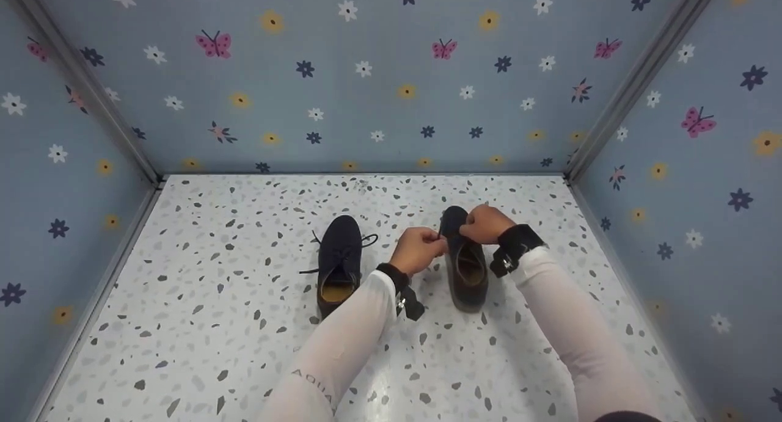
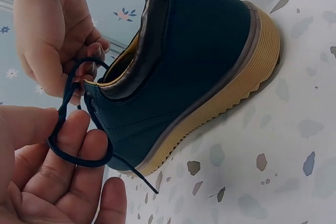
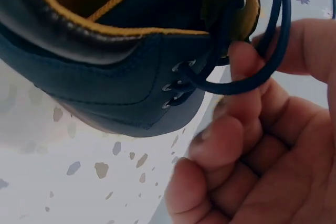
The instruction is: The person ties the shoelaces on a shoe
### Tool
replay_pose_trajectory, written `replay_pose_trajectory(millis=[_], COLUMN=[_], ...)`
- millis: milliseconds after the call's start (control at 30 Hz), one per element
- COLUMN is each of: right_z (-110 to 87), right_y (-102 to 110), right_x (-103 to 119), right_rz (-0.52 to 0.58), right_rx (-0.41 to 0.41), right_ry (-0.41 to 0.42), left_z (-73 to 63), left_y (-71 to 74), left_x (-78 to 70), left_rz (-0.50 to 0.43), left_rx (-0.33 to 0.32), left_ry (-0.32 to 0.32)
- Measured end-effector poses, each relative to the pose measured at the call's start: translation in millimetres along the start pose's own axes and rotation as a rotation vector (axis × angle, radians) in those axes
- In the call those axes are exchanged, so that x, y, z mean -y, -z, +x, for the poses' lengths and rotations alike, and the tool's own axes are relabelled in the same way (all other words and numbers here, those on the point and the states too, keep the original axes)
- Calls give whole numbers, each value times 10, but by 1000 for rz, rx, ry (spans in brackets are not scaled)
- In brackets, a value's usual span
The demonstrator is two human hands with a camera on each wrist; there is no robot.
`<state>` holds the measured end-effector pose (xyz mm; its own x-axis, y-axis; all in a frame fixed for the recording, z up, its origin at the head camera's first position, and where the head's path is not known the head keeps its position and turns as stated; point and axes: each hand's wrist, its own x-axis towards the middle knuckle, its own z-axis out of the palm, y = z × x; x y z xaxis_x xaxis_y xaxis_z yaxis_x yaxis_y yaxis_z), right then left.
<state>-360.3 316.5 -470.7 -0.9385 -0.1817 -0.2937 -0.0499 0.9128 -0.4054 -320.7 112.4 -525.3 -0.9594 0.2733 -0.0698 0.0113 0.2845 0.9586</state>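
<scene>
A dark blue low shoe [image 1: 469, 298] with a tan ridged sole stands on the floor, toe pointing away from me, between my two hands. My left hand [image 1: 416, 251], at the shoe's left side, pinches its dark blue shoelace [image 2: 86, 162] between thumb and index finger. The lace loops over the other fingers, and one end hangs by the sole. From the opposite side, my right hand [image 1: 487, 223] pinches another part of the lace [image 3: 236, 86] near the top eyelets, its remaining fingers curled. The lace's crossing at the shoe's tongue is partly hidden by the fingers.
A matching shoe [image 1: 340, 251] stands to the left, its laces tied in a bow with ends spread sideways. White speckled floor [image 1: 232, 324] lies around both shoes. Blue flowered panels [image 1: 366, 86] with metal corner strips [image 1: 635, 74] enclose the back and sides.
</scene>
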Motion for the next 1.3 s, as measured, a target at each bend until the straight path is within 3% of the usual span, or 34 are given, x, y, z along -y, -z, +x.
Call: replay_pose_trajectory(millis=[233, 367, 500, 700, 1000, 1133, 1300], right_z=[-85, -148, -229, -327, -425, -499, -633], right_y=[60, 116, 175, 189, 65, 26, -26], right_x=[-128, -251, -421, -677, -880, -902, -964], right_rz=[194, 314, 424, 597, 981, 1090, 1194], right_rx=[-186, -315, -395, -427, -394, -385, -374], right_ry=[-4, -17, -68, -142, -260, -322, -391], left_z=[88, 136, 184, 223, 211, 191, 175], left_y=[-4, 36, 77, 134, 205, 220, 239], left_x=[-71, -154, -217, -264, -188, -138, -100], left_rz=[-238, -251, -241, -417, -641, -652, -596], left_rx=[-8, -77, -128, -124, -158, -213, -280], left_ry=[33, 18, 40, 110, 238, 266, 310])
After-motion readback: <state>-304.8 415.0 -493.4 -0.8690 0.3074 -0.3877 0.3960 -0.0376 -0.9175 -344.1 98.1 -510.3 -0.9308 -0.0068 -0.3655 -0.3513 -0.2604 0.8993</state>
